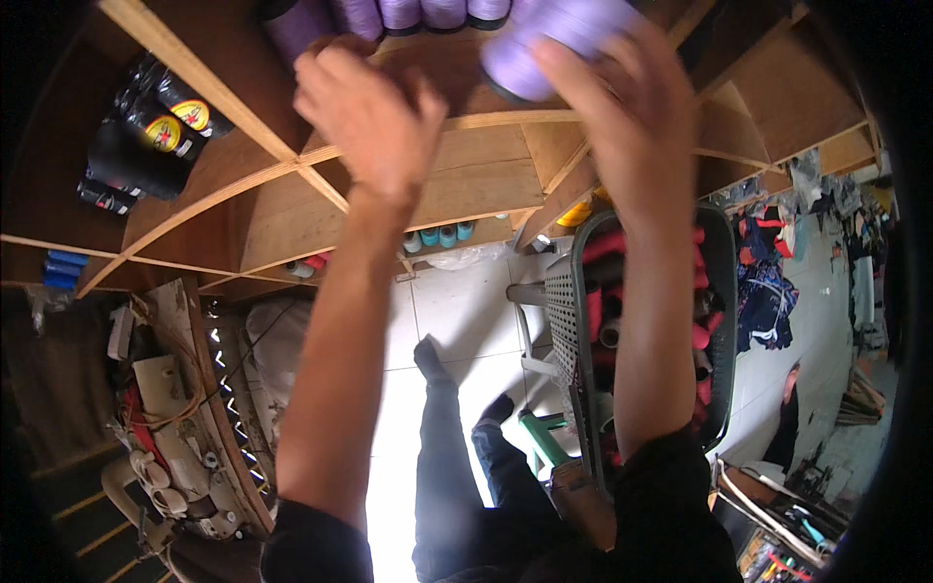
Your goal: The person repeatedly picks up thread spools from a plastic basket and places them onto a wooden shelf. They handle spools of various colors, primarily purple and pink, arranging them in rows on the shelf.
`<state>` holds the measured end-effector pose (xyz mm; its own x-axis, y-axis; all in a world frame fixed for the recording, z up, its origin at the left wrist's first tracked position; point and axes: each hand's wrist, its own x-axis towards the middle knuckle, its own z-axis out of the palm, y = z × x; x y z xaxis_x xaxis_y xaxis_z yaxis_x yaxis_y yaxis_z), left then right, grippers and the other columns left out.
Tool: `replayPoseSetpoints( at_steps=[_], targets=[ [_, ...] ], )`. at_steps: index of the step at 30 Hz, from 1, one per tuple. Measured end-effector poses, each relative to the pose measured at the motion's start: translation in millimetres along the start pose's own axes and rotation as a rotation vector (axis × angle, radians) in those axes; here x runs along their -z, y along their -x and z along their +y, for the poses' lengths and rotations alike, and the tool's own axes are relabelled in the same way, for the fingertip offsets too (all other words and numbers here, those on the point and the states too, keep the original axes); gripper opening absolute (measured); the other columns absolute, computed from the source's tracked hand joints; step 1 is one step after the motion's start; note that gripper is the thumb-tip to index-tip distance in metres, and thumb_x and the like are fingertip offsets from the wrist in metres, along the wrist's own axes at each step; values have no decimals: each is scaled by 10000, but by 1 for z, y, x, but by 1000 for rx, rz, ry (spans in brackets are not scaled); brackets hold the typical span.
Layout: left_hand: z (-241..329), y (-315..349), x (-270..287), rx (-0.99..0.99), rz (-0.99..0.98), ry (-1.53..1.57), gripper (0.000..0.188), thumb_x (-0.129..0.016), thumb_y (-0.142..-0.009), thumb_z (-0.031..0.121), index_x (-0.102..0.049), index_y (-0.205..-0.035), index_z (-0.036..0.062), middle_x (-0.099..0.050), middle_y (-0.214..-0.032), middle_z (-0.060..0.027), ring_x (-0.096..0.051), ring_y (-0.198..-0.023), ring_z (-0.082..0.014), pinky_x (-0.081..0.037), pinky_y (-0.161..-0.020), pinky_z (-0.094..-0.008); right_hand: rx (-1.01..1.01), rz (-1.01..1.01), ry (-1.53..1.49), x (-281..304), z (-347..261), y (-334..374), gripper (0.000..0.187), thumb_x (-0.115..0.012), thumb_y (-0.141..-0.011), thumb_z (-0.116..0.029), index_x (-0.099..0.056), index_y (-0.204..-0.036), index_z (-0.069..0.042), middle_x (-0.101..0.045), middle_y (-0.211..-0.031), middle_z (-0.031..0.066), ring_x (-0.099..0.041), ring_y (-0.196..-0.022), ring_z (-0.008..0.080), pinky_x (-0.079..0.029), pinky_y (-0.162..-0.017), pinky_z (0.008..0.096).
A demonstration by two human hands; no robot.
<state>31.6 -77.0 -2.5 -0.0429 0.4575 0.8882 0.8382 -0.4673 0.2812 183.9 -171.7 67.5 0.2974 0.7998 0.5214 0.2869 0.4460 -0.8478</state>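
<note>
Along the wooden shelving (389, 209), black plastic-wrapped packs (160, 131) lie at left; the left grip (364, 117), half curled, nears standing purple spools (400, 14), any hold unclear; rightward, the right grip (637, 112) is closed around a tilted purple thread spool (573, 24).

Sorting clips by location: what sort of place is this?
Probably a sewing workshop: purple thread cones line a wooden shelf, red ones fill a basket, and a likely sewing machine stands left.

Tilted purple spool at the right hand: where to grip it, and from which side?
Grip the purple spool around its round body, probably from the right, where the right hand is: tilted with its lower end leftward, it leaves that flank exposed.
</note>
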Motion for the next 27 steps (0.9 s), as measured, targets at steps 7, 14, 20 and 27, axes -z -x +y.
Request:
replayPoseSetpoints(
  at_steps=[7,14,20,27],
  targets=[
    [-63,11,7,-310,-53,-19,303,-597,-741,257,-538,-945,41,-552,-970,-135,-558,-889,-322,-452,-731,-423,148,-179,248,-117,52,-60,398,-755,-819,-74,-586,-1167,18,-694,-1058,211,-674,-982,322,-526,-869,400],
    [-60,9,0,-327,38,-174,325,-534,-781,372,-557,-902,72,-533,-883,-106,-543,-816,-307,-461,-686,-415,104,-145,305,-139,59,-60,475,-773,-799,-126,-588,-1206,35,-671,-1070,275,-636,-1047,428,-496,-910,462],
    [-55,11,5,-299,-106,-209,343,-546,-786,412,-567,-917,95,-538,-882,-108,-561,-824,-323,-453,-671,-438,87,-66,423,-130,60,-33,248,-698,-836,-57,-601,-1053,13,-691,-948,192,-680,-862,359,-545,-756,408],
    [-74,11,2,-468,-75,-175,313,-438,-945,367,-625,-902,120,-617,-872,-102,-596,-784,-353,-446,-691,-447,543,213,354,4,74,86,261,-633,-716,107,-642,-949,-9,-662,-833,130,-658,-729,285,-528,-660,355]
  ],
)
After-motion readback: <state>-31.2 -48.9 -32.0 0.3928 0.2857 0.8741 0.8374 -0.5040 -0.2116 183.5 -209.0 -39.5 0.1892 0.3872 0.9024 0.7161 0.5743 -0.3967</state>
